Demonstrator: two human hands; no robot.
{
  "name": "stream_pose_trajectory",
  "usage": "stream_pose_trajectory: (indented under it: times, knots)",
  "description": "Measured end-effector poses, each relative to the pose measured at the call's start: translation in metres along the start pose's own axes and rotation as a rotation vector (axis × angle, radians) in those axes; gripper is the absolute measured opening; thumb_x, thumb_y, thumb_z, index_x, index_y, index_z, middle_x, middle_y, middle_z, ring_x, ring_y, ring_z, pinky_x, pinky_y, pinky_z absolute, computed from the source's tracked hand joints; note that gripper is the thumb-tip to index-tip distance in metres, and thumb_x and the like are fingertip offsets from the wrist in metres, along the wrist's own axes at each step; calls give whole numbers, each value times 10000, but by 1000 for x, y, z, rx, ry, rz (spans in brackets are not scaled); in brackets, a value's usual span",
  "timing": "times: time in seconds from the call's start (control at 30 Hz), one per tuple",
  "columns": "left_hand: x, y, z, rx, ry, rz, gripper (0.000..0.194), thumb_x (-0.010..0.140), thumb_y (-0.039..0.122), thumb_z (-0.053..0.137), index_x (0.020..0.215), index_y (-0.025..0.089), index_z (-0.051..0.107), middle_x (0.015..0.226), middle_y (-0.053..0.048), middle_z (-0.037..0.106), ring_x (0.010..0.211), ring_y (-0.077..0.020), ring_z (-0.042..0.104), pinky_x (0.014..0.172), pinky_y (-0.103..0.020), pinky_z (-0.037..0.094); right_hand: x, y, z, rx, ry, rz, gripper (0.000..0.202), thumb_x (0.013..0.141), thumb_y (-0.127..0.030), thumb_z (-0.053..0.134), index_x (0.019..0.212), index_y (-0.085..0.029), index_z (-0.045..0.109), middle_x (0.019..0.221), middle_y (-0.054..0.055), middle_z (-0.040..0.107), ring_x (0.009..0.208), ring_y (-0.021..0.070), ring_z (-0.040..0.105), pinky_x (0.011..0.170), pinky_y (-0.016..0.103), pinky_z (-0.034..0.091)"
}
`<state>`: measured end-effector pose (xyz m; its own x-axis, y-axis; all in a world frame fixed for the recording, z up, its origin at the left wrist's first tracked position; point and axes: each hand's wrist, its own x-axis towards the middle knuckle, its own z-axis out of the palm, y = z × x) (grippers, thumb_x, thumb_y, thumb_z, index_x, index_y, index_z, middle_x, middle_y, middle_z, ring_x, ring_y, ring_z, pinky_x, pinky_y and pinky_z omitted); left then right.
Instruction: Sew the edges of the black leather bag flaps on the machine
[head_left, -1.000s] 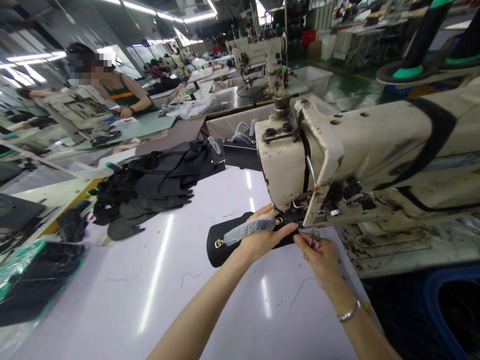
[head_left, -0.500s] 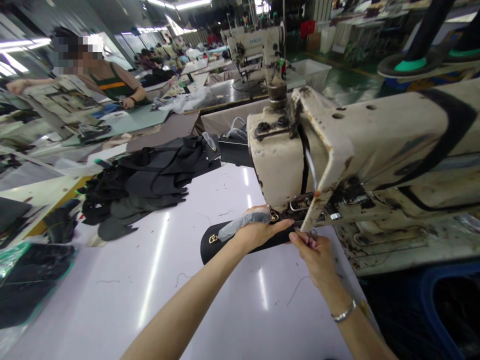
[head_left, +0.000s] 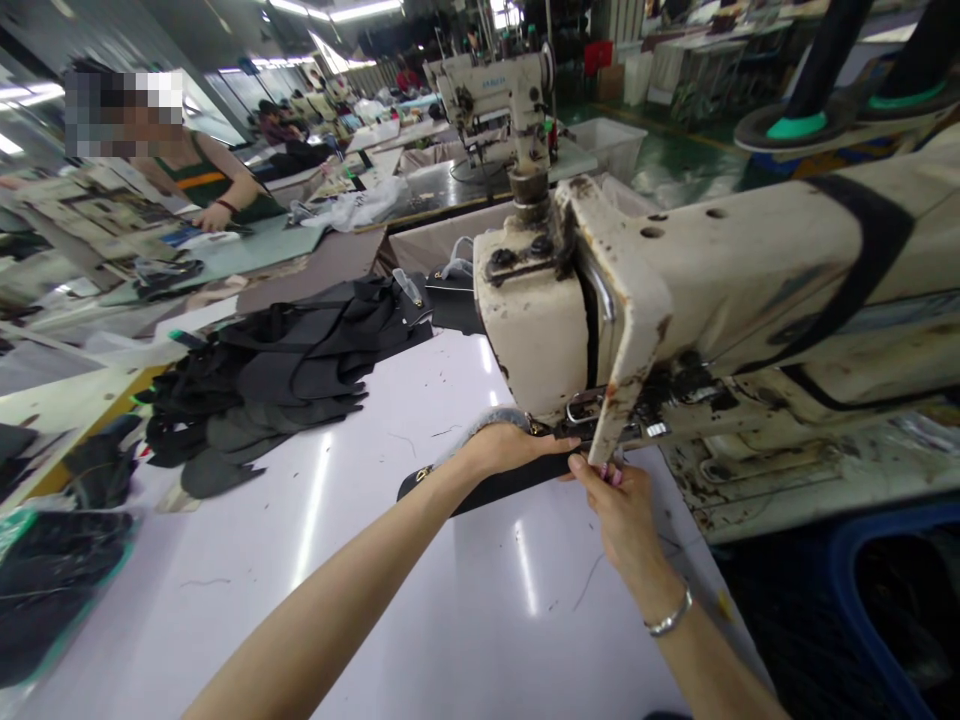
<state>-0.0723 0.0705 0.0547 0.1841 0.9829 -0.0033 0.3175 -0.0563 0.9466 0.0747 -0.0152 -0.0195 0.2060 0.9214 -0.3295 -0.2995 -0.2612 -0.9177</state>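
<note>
Strap point(head_left: 487, 488), black with gold rings, lies flat on the white table point(head_left: 375, 600), its right end tucked under the head of the sewing machine point(head_left: 570, 330). Compared with a second ago, less of it shows: it looks slimmer and sits closer in beneath the machine, and the clear wrap point(head_left: 469, 432) on it is now mostly hidden behind the wrist. That reads as the strap being fed further toward the needle. Left hand point(head_left: 514, 448) presses down on the strap, palm flat, fingers spread over it, just at the machine's foot. Right hand point(head_left: 619, 500) has slid up nearer the needle, fingertips pinched at the strap's end; whether it grips thread or leather, I cannot tell. A silver bracelet point(head_left: 667, 615) rides that wrist. Containers: a blue bin point(head_left: 862, 560) sits low at the right, its contents too dark to make out. Black pieces point(head_left: 285, 375) lie heaped at the table's far left.
</note>
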Motion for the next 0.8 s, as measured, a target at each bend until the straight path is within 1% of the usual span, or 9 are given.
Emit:
stream_pose_trajectory:
  times: [0.1,0.13,0.2,0.37,0.43,0.53,0.63,0.7,0.8]
  knots:
    - [6,-2,-1,-50,-314,58,207,680,409,887,827,305,786,894,-9,815,1001,-264,770,966,-428,596,-1,-3,4,22,36,17,418,692,-537,840,571,-156,718,539,-47,377,509,80,222,474,265,168]
    - [8,-4,-2,-56,-366,52,187,723,424,860,849,303,792,925,-15,817,1055,-259,759,1007,-435,576,-2,-4,5,27,46,21,419,687,-542,838,570,-157,722,533,-48,375,505,81,222,470,266,170]
    - [11,-10,-4,-45,-423,15,202,768,458,827,893,300,803,984,-22,818,1129,-252,737,1050,-431,550,-2,-6,8,31,61,28,419,684,-548,836,570,-158,730,516,-50,371,496,81,225,466,264,176]
    - [19,-16,-11,-8,-542,-145,404,738,509,851,1089,313,810,1211,-18,789,1284,-272,654,1132,-390,479,-4,-11,14,39,92,48,410,678,-545,837,588,-152,763,477,-56,376,472,75,240,461,256,190]
    - [22,-13,-13,-15,-573,-139,409,744,502,851,1110,326,809,1227,-8,784,1301,-281,641,1155,-390,458,-4,-13,17,33,115,36,425,684,-564,831,587,-155,768,458,-53,387,457,79,279,459,256,220]
    - [29,-10,-16,-10,-616,-145,362,719,464,877,1056,342,821,1197,-1,794,1286,-297,651,1148,-406,467,-5,-14,21,-10,130,-9,469,727,-605,799,587,-158,772,447,-31,444,449,96,374,470,260,289]
    - [34,-10,-19,-51,-593,-189,351,636,380,937,968,352,826,1118,-7,813,1256,-290,671,1148,-425,471,-5,-13,25,-40,148,-33,506,765,-633,765,584,-160,771,446,-5,499,469,121,459,495,264,342]
    - [36,-11,-20,-113,-540,-328,394,541,280,980,897,336,821,1026,-29,822,1169,-295,717,1082,-432,530,-5,-11,27,-51,164,-46,515,781,-640,750,591,-161,771,448,4,523,487,133,498,511,265,364]
    - [38,-11,-24,-166,-495,-601,459,441,156,993,828,304,794,895,-63,814,990,-333,770,863,-449,635,-6,-9,30,-65,187,-60,500,798,-627,748,631,-157,783,463,12,555,510,147,534,523,263,381]
